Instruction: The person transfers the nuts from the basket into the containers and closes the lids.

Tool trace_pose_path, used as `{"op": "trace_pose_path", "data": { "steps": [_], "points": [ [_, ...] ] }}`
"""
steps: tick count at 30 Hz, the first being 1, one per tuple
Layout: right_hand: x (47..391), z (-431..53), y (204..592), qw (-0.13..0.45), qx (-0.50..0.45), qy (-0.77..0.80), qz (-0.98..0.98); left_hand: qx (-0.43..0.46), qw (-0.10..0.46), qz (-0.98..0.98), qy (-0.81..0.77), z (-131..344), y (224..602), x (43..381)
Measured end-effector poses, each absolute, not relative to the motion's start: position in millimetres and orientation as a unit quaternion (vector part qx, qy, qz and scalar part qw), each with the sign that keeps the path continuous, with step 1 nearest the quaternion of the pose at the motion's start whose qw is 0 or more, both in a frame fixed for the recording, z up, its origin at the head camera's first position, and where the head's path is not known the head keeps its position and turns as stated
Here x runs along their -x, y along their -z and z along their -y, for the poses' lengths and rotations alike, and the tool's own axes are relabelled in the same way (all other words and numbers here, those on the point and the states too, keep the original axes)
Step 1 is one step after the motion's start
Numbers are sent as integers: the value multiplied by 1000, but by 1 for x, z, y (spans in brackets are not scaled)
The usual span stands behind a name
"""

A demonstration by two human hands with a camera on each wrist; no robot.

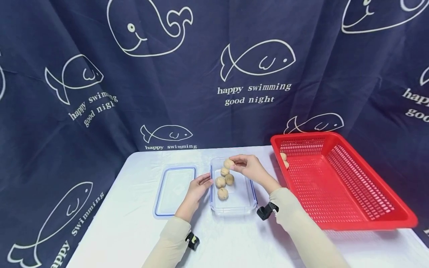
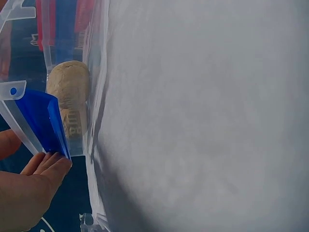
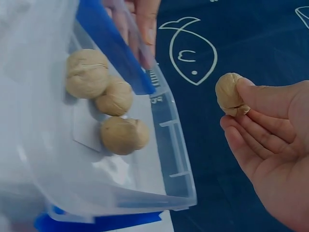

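Observation:
The right hand (image 1: 249, 167) pinches a walnut (image 3: 229, 94) between thumb and fingers, above the far end of a clear plastic food container (image 1: 239, 199). Several more walnuts (image 1: 222, 193) lie inside the container, mostly along its left half. At the container's left side is the left hand (image 1: 197, 188), with fingertips touching a blue-edged locking flap (image 2: 44, 121) and the thumb a little apart from them. Through the clear wall, walnuts (image 2: 69, 84) also show in the left wrist view.
A clear lid with a blue seal (image 1: 175, 188) lies flat on the white table (image 1: 134, 186), left of the container. To the right stands a red plastic basket (image 1: 335, 186), with two walnuts (image 1: 283, 156) by its left wall. Behind hangs a dark blue curtain (image 1: 207, 74).

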State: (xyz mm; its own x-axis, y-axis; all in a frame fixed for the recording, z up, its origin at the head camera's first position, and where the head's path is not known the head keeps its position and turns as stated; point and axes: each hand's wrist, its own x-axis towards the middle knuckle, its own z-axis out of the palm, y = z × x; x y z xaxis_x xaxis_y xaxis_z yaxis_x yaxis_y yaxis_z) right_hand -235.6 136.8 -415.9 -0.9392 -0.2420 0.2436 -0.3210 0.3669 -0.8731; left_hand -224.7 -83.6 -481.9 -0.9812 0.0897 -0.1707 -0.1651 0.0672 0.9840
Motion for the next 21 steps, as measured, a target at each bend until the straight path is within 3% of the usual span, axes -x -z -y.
{"op": "trace_pose_path", "data": {
  "steps": [21],
  "points": [
    [230, -122, 449, 4, -203, -482, 852, 32, 92, -726, -680, 84, 483, 226]
  ]
}}
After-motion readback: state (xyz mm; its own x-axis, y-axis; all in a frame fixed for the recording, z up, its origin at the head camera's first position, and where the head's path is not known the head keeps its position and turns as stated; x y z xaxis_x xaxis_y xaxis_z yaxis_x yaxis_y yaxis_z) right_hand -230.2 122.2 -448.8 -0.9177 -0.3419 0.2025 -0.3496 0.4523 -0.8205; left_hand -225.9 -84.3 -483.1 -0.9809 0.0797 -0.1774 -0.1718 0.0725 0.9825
